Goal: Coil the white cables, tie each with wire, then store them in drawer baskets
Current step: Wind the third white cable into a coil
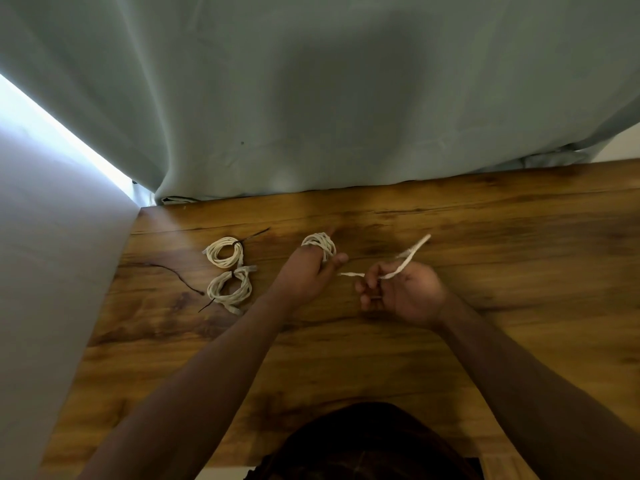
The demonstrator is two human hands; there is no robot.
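A third white cable (320,244) is being coiled over the wooden worktop (450,358). Nearest, the right hand (401,292) is curled, and the loose end (410,259) of the cable is pinched in its fingers. A little farther off and to the left, the left hand (304,275) is held with its fingers fairly straight. The cable is wound round them in several loops, and only a short bit is left to wind.

Farther left, two coils are laid on the worktop: the near coil (228,289) and, just beyond it, the far coil (225,252). Each is tied with dark wire, so those two seem done. A spare dark wire (173,273) is seen left of the near coil. At the far edge a grey curtain (346,98) is hung. No drawer baskets are seen.

Next, the last bit should be wound on. Then the loops must be slid off the fingers and kept together. After that, the spare wire can be fetched and twisted round them.
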